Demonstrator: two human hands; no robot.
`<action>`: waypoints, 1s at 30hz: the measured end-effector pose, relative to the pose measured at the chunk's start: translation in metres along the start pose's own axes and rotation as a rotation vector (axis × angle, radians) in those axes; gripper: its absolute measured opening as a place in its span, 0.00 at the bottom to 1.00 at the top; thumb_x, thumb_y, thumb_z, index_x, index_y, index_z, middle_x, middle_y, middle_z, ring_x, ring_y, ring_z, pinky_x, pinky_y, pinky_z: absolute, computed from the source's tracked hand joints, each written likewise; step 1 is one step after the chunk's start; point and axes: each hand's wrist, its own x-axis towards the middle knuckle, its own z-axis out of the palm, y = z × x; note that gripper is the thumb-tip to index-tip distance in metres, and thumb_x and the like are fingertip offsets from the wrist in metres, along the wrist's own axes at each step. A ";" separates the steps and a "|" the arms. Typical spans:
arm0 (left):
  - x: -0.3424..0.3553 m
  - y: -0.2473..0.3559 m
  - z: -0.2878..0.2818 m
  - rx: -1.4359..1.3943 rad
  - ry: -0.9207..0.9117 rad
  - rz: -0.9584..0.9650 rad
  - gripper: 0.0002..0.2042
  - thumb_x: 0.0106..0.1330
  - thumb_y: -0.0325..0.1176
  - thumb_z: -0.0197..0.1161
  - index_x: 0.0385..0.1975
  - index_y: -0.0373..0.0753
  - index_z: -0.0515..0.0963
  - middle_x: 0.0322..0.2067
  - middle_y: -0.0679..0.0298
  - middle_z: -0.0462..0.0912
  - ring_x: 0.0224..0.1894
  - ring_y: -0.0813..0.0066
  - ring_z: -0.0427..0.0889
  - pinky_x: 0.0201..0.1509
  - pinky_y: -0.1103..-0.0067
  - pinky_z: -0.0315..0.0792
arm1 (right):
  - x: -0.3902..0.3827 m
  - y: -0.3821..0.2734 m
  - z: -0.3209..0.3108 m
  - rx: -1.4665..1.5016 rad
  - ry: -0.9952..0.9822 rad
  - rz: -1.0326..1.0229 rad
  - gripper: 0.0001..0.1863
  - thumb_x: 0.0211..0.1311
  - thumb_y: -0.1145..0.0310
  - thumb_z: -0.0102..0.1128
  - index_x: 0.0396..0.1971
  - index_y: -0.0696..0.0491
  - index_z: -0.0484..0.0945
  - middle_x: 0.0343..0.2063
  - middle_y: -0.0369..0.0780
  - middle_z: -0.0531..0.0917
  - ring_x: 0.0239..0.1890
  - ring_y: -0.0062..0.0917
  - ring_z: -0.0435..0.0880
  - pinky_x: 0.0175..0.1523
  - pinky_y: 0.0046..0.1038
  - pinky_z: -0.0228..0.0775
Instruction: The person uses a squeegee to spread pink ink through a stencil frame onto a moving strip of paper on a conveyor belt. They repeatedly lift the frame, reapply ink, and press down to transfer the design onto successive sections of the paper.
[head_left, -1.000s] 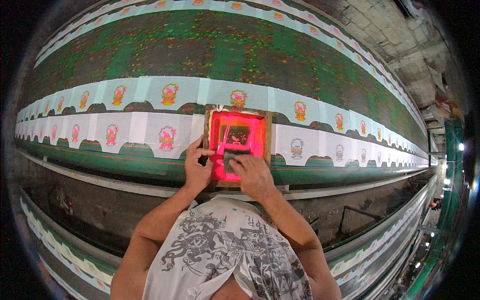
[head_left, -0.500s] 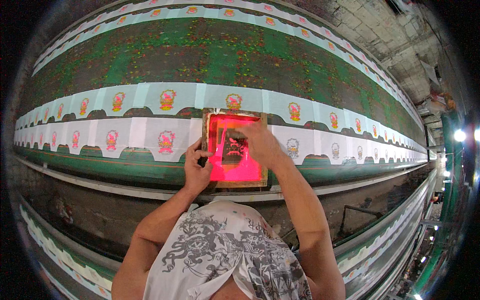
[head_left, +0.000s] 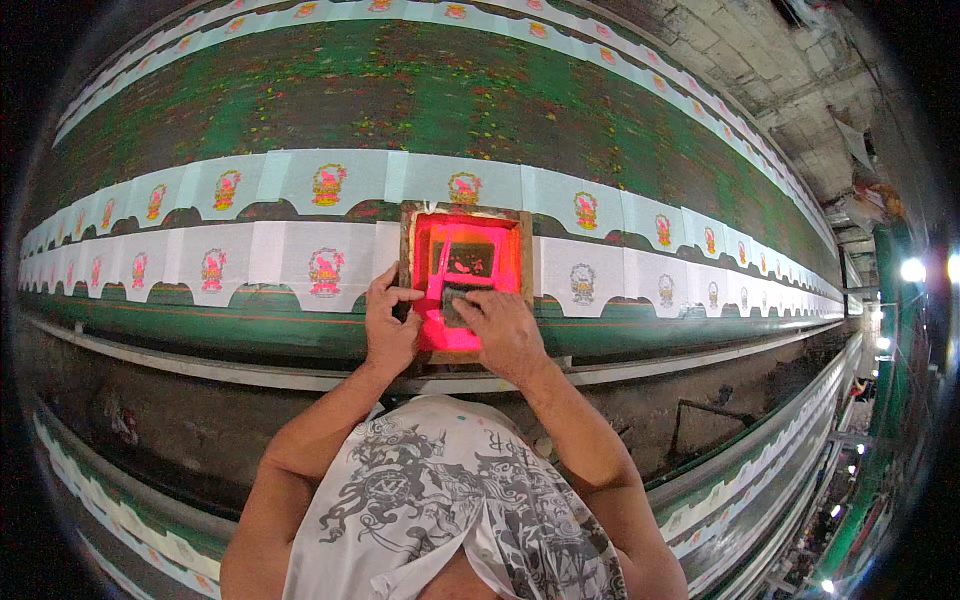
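Observation:
A wooden screen-printing frame (head_left: 527,280) lies over the near row of white cloth pieces, its inside coated with bright pink ink (head_left: 430,325). The thumb and fingers of my left hand (head_left: 390,320) grip its left rail. Inside the frame, my right hand (head_left: 500,325) holds a small dark squeegee (head_left: 458,300) against the near part of the mesh, fingers bent over it. Beyond the squeegee, a dark window of mesh with pink marks (head_left: 470,260) shows. The cloth under the frame is hidden.
Left of the frame, white pieces (head_left: 325,275) carry pink emblems; right of it, one piece (head_left: 582,285) has a grey outline emblem. A second printed row (head_left: 585,205) runs behind. A pale rail (head_left: 250,370) borders the green table (head_left: 180,310). Another table (head_left: 110,495) stands behind me.
My right hand has come from the far part of the frame toward me, uncovering the mesh there. My left hand keeps its hold on the rail. The whole view has shifted slightly.

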 end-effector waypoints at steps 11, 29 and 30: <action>0.003 0.006 -0.001 0.066 -0.013 0.030 0.17 0.57 0.15 0.67 0.45 0.39 0.88 0.75 0.43 0.75 0.79 0.45 0.73 0.84 0.58 0.64 | -0.048 -0.030 -0.018 0.161 -0.139 0.028 0.27 0.62 0.67 0.73 0.63 0.53 0.86 0.59 0.45 0.84 0.63 0.43 0.85 0.68 0.47 0.79; -0.024 0.065 0.178 0.119 0.019 0.053 0.15 0.57 0.16 0.68 0.43 0.37 0.87 0.76 0.39 0.75 0.79 0.43 0.73 0.84 0.58 0.64 | -0.211 0.125 -0.061 0.532 0.436 0.607 0.23 0.68 0.76 0.77 0.61 0.57 0.86 0.62 0.48 0.87 0.66 0.45 0.85 0.73 0.44 0.77; -0.025 0.066 0.190 0.094 0.013 0.045 0.15 0.57 0.16 0.68 0.43 0.37 0.87 0.76 0.39 0.76 0.79 0.44 0.74 0.84 0.58 0.65 | -0.219 0.133 -0.066 0.544 0.449 0.617 0.22 0.67 0.77 0.77 0.61 0.57 0.86 0.62 0.48 0.87 0.66 0.45 0.85 0.73 0.44 0.77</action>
